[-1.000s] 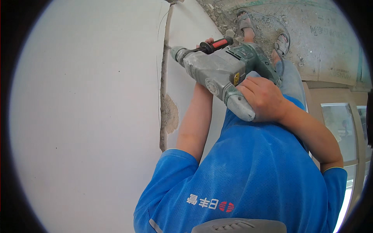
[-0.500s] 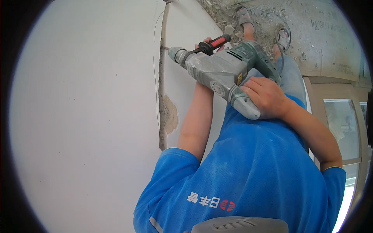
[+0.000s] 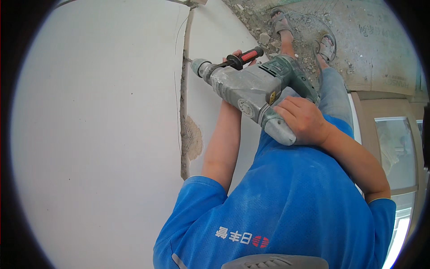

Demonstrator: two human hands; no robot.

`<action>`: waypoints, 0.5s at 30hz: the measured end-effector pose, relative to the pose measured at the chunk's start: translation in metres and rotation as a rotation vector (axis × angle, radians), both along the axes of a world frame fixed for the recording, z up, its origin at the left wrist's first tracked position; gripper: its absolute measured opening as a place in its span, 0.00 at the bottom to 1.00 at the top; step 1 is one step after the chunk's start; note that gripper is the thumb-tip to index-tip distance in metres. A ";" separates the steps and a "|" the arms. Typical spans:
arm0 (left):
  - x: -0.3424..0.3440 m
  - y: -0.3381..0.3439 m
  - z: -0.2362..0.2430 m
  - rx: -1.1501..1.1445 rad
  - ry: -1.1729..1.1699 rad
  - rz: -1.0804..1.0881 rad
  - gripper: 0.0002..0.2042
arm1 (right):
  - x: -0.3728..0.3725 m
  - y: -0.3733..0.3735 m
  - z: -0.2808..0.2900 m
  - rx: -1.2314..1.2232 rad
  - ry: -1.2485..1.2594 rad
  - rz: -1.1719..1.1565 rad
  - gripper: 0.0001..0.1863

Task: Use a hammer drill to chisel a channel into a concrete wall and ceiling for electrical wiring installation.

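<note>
I hold a dusty grey-green rotary hammer drill (image 3: 242, 87) across the front of my body. Its chuck (image 3: 199, 67) points left at a rough groove (image 3: 184, 103) cut in the white wall, and the short visible length of bit meets the groove's edge. My left hand (image 3: 236, 54) is closed around the front side handle (image 3: 251, 55), mostly hidden behind the tool, with only some fingers showing. At the rear end of the drill, my right hand (image 3: 301, 117) wraps over the housing beside the green rear grip (image 3: 304, 83).
White wall (image 3: 103, 134) fills the left side. Beside the groove is a broken patch (image 3: 193, 138) of bare plaster. Rubble (image 3: 264, 38) and a cable lie around my sandalled feet. A cardboard sheet (image 3: 371, 54) covers floor at upper right; a glazed door frame (image 3: 394, 143) stands right.
The view has shifted slightly, showing more of the groove's far end. The drill stays against the groove in nearly the same pose, and both hands keep their hold.
</note>
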State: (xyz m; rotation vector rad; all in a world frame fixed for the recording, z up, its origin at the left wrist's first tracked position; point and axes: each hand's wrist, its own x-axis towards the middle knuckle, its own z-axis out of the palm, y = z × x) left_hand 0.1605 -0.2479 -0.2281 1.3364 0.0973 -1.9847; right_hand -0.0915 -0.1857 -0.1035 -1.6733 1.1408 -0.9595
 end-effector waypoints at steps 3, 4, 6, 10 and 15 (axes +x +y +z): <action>-0.006 -0.006 -0.004 -0.131 -0.141 0.034 0.26 | 0.009 0.002 -0.003 -0.010 0.018 0.003 0.15; -0.003 -0.009 -0.005 -0.123 -0.115 0.045 0.25 | 0.011 0.000 -0.005 -0.012 0.015 0.002 0.15; 0.001 -0.013 -0.007 -0.120 -0.095 0.058 0.24 | 0.013 -0.005 -0.007 -0.022 0.019 0.013 0.15; -0.014 -0.012 0.003 -0.071 -0.102 0.050 0.25 | 0.015 -0.005 -0.006 -0.028 0.032 0.012 0.15; -0.007 -0.004 0.017 0.019 -0.066 0.035 0.24 | 0.010 -0.002 0.010 0.028 -0.007 -0.066 0.16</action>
